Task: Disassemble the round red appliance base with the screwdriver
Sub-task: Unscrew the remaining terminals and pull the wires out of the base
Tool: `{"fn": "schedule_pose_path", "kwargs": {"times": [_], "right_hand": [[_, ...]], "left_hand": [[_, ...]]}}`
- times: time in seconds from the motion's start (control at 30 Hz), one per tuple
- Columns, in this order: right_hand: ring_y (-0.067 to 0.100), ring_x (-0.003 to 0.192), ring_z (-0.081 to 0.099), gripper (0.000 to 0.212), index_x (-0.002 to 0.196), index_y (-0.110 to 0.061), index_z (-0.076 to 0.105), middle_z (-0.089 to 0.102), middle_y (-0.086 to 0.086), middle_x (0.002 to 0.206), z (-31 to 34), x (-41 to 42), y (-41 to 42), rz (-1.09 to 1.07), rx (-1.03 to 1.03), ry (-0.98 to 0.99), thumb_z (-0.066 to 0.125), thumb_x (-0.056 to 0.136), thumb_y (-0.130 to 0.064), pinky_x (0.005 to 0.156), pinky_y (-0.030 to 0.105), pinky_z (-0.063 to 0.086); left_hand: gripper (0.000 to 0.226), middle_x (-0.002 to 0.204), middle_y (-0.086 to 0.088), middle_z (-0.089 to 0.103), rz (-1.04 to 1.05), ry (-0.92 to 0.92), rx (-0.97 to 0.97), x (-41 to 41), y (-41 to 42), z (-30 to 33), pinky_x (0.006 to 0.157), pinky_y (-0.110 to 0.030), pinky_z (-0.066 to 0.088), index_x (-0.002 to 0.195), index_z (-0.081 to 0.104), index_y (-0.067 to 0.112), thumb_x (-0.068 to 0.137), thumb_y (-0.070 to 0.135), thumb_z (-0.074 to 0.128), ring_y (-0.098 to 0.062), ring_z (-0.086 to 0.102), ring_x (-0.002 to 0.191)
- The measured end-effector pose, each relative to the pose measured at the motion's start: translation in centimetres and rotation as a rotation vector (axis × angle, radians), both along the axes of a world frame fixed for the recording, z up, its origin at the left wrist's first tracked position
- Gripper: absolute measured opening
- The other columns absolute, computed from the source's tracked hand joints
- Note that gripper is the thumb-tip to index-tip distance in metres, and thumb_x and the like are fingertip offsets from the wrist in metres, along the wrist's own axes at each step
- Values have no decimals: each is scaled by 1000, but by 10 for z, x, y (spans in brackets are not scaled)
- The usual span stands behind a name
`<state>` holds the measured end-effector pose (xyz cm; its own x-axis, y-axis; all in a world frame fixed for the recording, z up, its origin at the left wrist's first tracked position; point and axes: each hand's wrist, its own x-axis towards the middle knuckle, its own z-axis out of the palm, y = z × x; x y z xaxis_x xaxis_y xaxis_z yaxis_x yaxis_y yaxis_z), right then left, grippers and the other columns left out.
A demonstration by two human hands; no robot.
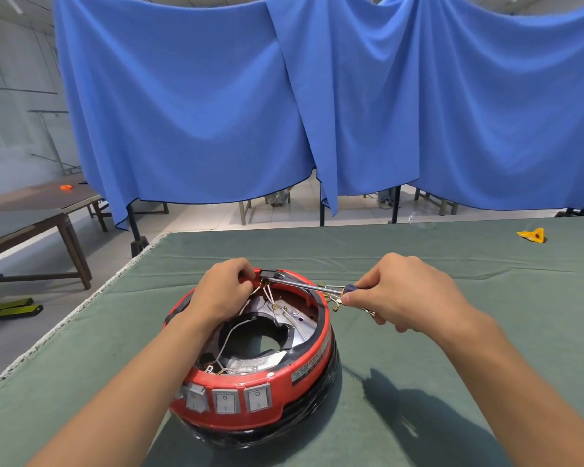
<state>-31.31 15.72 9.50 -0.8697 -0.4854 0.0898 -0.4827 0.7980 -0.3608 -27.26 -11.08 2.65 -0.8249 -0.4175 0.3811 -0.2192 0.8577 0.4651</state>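
Observation:
The round red appliance base (284, 375) stands open on the green table cloth, its metal insides and white wires exposed, with three grey rocker switches on the front. My left hand (221, 291) rests on the far left rim, fingers pinched at a small black part (268, 274) on the far rim. My right hand (405, 291) grips the dark handle of the screwdriver (304, 286). Its metal shaft lies across the rim and its tip meets the black part. Loose wires with brass terminals (331, 299) hang over the right rim beside my right thumb.
The green cloth-covered table (452, 348) extends to the right and far side; its left edge runs diagonally. A yellow scrap (531, 235) lies at the far right. A blue curtain (317, 96) hangs behind. A dark wooden table (31, 214) stands at the left.

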Motion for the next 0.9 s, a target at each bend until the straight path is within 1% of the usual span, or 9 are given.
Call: {"fn": "schedule_pose_path", "kwargs": {"times": [0.13, 0.3, 0.4, 0.6, 0.67, 0.77, 0.9], "right_hand": [[15, 57, 58, 25, 80, -35, 74, 67, -6, 67, 0, 1, 0, -12, 1, -3, 62, 80, -58, 61, 26, 49], [17, 58, 60, 28, 75, -31, 73, 66, -5, 64, -1, 4, -2, -18, 11, 23, 62, 82, -56, 59, 23, 46], [19, 61, 64, 28, 77, -30, 74, 66, -4, 63, 0, 7, -3, -22, 9, 47, 61, 82, -55, 60, 23, 47], [20, 62, 62, 36, 83, -27, 74, 63, -4, 62, -2, 13, -8, -19, 25, 129, 59, 82, -60, 49, 23, 36], [21, 62, 64, 33, 82, -29, 74, 64, -3, 62, -1, 12, -7, -15, 26, 127, 60, 82, -58, 51, 23, 40], [20, 63, 65, 27, 81, -32, 74, 65, -4, 63, 0, 9, -5, -6, 27, 119, 61, 82, -55, 59, 24, 46], [19, 63, 65, 25, 79, -33, 74, 65, -4, 63, -1, 7, -4, -11, 30, 137, 62, 80, -55, 58, 23, 44]], "left_hand": [[18, 99, 0, 68, 2, -5, -6, 0, 0, 1, 85, -34, 48, 86, 65, 22, 81, 7, 56, -19, 60, 94], [26, 106, -1, 69, -6, -19, -35, 1, 1, 1, 90, -34, 47, 98, 71, 16, 80, 6, 55, -20, 60, 101], [28, 107, -2, 69, -7, -14, -35, 1, 1, 1, 91, -34, 47, 100, 71, 15, 80, 5, 54, -21, 60, 102], [29, 105, 0, 69, 18, -17, -57, 0, 1, 1, 87, -32, 45, 98, 71, 19, 79, 5, 53, -22, 60, 101], [29, 105, 0, 70, 26, -14, -58, -1, 2, 1, 86, -32, 44, 96, 70, 20, 79, 5, 53, -22, 60, 100], [30, 104, 0, 69, 33, -18, -54, -1, 3, 1, 85, -31, 44, 97, 70, 20, 78, 4, 52, -22, 60, 99], [32, 105, 0, 69, 36, -26, -48, 1, 4, 2, 84, -31, 44, 98, 69, 20, 77, 3, 52, -22, 59, 99]]}}
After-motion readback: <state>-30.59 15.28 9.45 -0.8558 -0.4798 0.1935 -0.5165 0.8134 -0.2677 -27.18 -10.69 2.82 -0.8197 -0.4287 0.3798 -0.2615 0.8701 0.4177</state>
